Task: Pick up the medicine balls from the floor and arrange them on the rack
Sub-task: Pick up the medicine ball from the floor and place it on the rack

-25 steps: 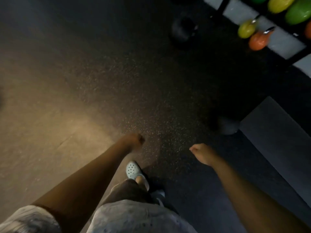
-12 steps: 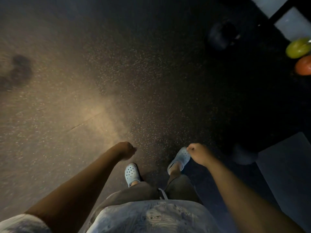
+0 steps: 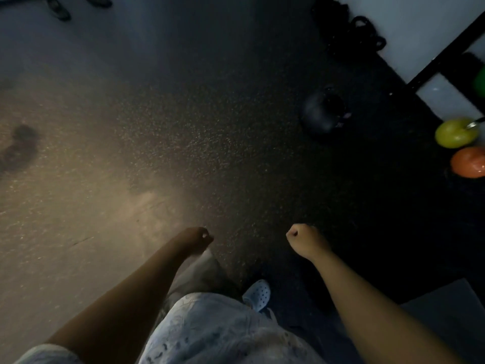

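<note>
Dim and grainy throughout; warm glow on the floor [image 3: 78, 200] at left, deep shadow at right, edges softly blurred.

I see a pale, light-blue short-sleeved top with a faint printed pattern [image 3: 223, 332], its sleeve edge [image 3: 44, 354] showing at my left arm. Both forearms are bare. Grey-brown trousers [image 3: 199, 274] cover the legs, and one pale blue perforated clog [image 3: 258, 294] shows below.
</note>
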